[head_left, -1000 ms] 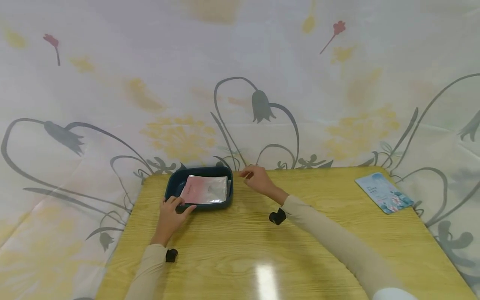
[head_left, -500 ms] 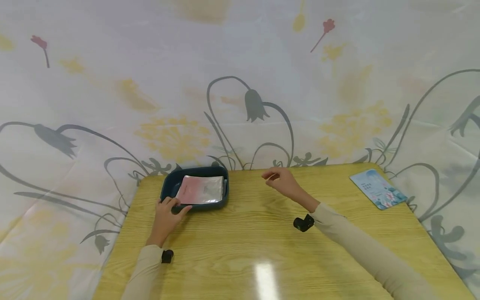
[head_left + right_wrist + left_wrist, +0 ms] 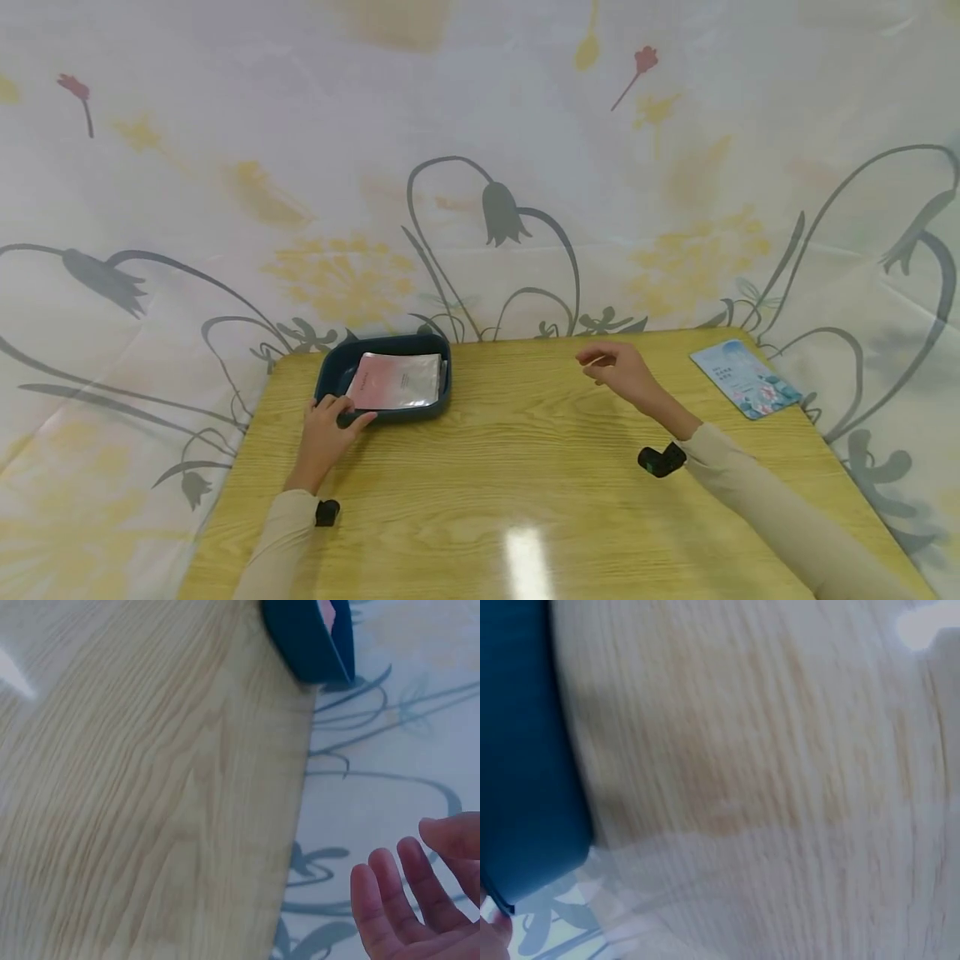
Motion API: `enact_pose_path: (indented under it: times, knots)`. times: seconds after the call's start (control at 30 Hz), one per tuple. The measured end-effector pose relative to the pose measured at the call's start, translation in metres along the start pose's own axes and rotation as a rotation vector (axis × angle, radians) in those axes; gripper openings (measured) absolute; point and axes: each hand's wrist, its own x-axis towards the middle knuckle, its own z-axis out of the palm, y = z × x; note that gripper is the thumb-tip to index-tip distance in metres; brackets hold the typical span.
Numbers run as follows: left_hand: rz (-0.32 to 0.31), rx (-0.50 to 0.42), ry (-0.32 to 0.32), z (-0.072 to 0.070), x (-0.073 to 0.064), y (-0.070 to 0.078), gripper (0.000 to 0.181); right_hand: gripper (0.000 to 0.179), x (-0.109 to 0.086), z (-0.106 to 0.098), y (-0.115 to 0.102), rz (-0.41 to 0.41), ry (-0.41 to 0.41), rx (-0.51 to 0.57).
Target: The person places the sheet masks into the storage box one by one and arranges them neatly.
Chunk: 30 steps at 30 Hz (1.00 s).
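A dark blue plastic basin (image 3: 442, 392) sits at the back left of the table, its wall (image 3: 525, 750) large in the left wrist view. Inside lies a shiny pink-and-white flat packet (image 3: 397, 380), with the edge of something else showing under its right side. My left hand (image 3: 324, 437) grips the basin's near left corner, fingers over the rim and thumb along the front. To the right, my right hand (image 3: 622, 373) is over the table with loosely bent fingers and holds nothing. Nearest to it on the right lies a light blue flat packet (image 3: 746, 379) with a floral print.
The yellowish wood-grain table (image 3: 480, 475) ends at the back against a white cloth (image 3: 480, 108) printed with flowers. A small black camera is on each wrist. Light glares on the table's front middle.
My right hand has moved away from beside the basin toward the light blue packet. My left hand stays at the basin's corner. The whole head view has shifted slightly.
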Motion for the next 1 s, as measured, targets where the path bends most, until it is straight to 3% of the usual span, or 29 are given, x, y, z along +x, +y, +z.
enact_pose_path:
  times: [0.43,1.0]
  knots:
    - [-0.084,0.019,-0.071,-0.006,0.004,0.006,0.032,0.025,-0.028,-0.052,0.021,0.055,0.107,-0.085]
    - [-0.105,-0.029,-0.066,-0.005,0.003,0.006,0.03,0.034,-0.064,-0.105,0.052,0.111,0.243,-0.219]
